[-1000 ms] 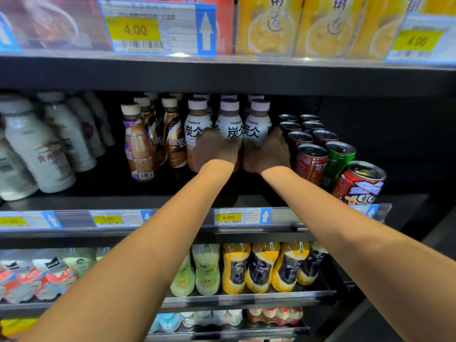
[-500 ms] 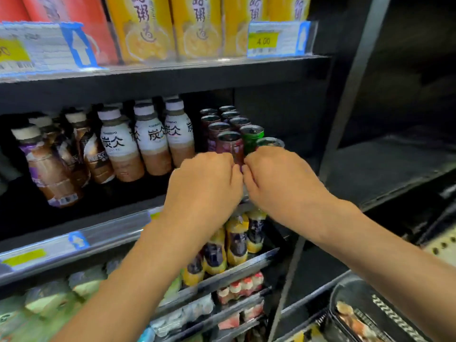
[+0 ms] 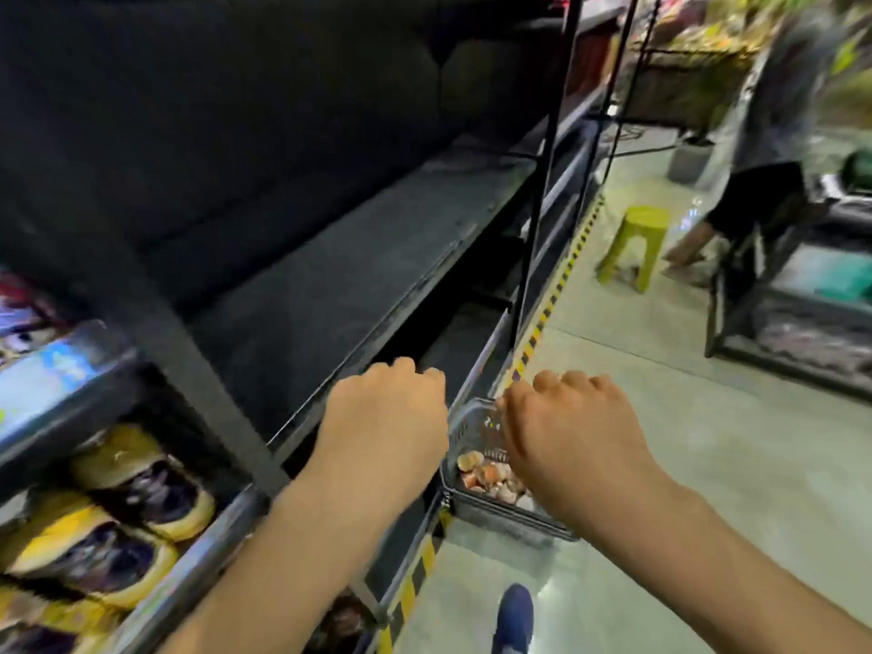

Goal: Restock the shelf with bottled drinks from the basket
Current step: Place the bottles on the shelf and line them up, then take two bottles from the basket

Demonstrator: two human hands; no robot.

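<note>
A grey mesh basket [image 3: 473,424] stands on the floor at the foot of the shelf unit, holding several small bottles with orange and pink caps [image 3: 486,474]. My left hand [image 3: 384,417] hovers above and left of the basket, in front of a dark bare shelf [image 3: 330,276]. Directly over the basket is my right hand [image 3: 566,427], covering its right part. Both hands show their backs with fingers bent loosely downward, and neither holds anything. Blurred bottles with yellow and dark labels [image 3: 118,512] lie on a lower shelf at the left.
Black upright posts [image 3: 542,181] frame the shelf unit. Yellow-black tape [image 3: 552,304] runs along its base. A green stool [image 3: 634,243] and another person [image 3: 764,134] are further down the aisle, beside a black rack [image 3: 792,323]. My blue shoe [image 3: 514,616] is near the basket.
My hands have left the bottles on the shelf and come down empty. My view has swung right and down from the stocked shelf to the basket on the floor.
</note>
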